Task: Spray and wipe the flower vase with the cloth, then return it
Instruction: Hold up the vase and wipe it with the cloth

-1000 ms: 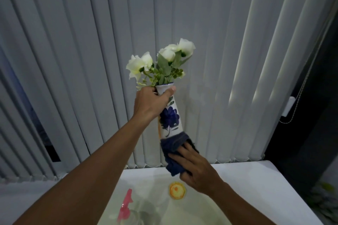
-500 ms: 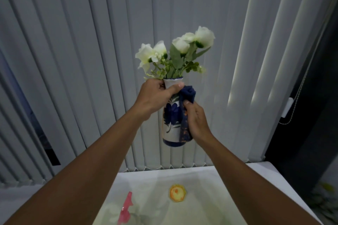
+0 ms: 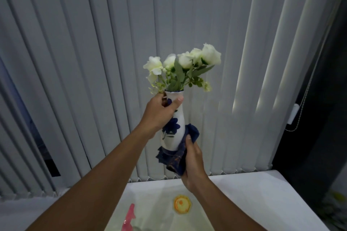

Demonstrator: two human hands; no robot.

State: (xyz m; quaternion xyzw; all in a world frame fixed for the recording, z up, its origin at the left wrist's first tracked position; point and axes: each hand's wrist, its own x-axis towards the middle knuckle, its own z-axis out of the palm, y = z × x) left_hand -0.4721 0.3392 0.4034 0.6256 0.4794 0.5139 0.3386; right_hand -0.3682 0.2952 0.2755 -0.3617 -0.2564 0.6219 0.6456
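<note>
A white vase [image 3: 173, 127] with a blue flower pattern is held up in the air, tilted slightly. It carries white flowers [image 3: 185, 62] with green leaves. My left hand [image 3: 159, 112] grips the vase's neck just below the rim. My right hand [image 3: 192, 163] presses a dark blue cloth [image 3: 175, 157] around the vase's base and lower right side. The pink head of a spray bottle [image 3: 129, 217] shows on the table at the bottom edge, partly hidden behind my left arm.
A white table [image 3: 253, 197] lies below my hands, with a round yellow-orange mat or coaster [image 3: 181, 205] on it. Grey vertical blinds [image 3: 93, 62] fill the background. A dark opening and a blind cord [image 3: 300, 114] are on the right.
My right hand with the cloth has slid down from the vase's neck to its base. The vase has tilted and shifted a little lower.
</note>
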